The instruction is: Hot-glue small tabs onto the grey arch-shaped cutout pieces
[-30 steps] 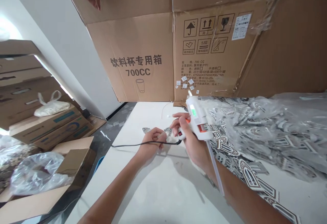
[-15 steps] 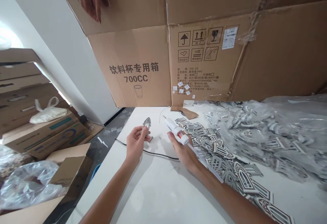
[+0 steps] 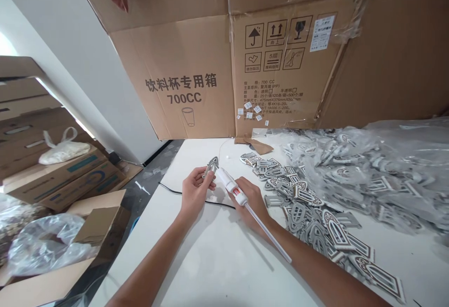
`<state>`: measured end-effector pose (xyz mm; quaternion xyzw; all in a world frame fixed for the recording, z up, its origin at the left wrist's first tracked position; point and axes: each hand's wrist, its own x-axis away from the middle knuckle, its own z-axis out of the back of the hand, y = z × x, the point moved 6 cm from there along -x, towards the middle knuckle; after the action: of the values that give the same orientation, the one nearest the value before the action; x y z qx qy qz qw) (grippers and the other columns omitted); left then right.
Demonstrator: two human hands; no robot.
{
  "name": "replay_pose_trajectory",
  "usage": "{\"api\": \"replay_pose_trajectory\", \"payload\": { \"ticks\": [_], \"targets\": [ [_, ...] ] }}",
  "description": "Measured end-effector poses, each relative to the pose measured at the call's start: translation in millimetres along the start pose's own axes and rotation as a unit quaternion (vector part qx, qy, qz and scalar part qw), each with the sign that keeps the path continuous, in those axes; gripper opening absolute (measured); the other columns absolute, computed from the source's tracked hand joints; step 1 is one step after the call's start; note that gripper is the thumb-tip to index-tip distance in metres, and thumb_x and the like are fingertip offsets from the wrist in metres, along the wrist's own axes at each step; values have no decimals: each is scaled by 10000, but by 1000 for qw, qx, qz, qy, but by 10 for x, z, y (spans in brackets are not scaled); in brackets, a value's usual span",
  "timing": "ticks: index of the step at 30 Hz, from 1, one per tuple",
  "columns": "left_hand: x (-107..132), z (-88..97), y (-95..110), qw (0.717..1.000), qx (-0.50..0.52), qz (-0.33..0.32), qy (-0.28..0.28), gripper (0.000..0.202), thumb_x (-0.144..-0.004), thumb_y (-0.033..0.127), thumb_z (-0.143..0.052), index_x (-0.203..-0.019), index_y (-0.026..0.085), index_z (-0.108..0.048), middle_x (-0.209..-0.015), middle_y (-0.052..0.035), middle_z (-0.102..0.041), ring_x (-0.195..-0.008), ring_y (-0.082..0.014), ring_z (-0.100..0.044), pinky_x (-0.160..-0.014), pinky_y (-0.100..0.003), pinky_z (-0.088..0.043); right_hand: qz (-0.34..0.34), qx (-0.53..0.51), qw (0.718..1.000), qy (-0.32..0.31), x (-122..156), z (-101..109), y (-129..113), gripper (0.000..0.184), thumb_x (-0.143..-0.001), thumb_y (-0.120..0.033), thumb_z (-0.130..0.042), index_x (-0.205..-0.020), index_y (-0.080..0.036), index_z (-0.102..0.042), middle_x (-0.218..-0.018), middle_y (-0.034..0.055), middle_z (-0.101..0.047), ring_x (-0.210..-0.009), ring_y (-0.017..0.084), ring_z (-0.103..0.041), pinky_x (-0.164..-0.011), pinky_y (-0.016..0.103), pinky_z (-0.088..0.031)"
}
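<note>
My left hand [image 3: 196, 192] pinches a small grey-and-white cut-out piece [image 3: 210, 167], possibly card, by its lower part, with the pointed end up. My right hand [image 3: 250, 202] grips a white hot glue gun [image 3: 231, 186], whose nozzle points up and left, very close to the piece. I cannot tell whether they touch. A long translucent glue stick [image 3: 268, 234] runs from the back of the gun, down and right over my right forearm. A black cord [image 3: 206, 201] lies on the white table [image 3: 217, 260], partly behind my hands.
A heap of similar cut-out pieces [image 3: 305, 218] lies right of my hands, with more in a clear plastic bag [image 3: 368, 171] behind. Large cardboard boxes [image 3: 185, 78] stand beyond the table. Flattened boxes and a plastic bag [image 3: 45, 246] lie low on the left.
My hands have come closer together, and the glue gun has swung down and left, its nozzle now beside the piece. The view has tilted slightly.
</note>
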<state>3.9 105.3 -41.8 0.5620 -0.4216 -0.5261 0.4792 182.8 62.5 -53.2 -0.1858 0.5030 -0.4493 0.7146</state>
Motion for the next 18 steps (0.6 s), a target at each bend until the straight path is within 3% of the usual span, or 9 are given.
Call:
{"api": "replay_pose_trajectory", "payload": {
  "ticks": [8, 18],
  "targets": [
    [15, -19, 10, 1000, 8, -1, -6, 387, -832, 484, -825, -1012, 163, -706, -803, -32, -712, -626, -144, -651, -609, -273, -554, 1, 15, 1000, -9, 13, -27, 51, 151, -901, -117, -541, -835, -240, -483, -841, -5, -524, -732, 178, -522, -663, 281, -347],
    [43, -37, 47, 1000, 19, 4, -24, 379, -832, 487, -826, -1001, 168, -707, -814, -34, -704, -633, -137, -635, -594, -261, -531, 3, 29, 999, 21, 23, -42, 115, 264, -870, -68, -526, -737, -242, -378, -756, -28, -442, -657, 154, -464, -618, 277, -302]
  ]
}}
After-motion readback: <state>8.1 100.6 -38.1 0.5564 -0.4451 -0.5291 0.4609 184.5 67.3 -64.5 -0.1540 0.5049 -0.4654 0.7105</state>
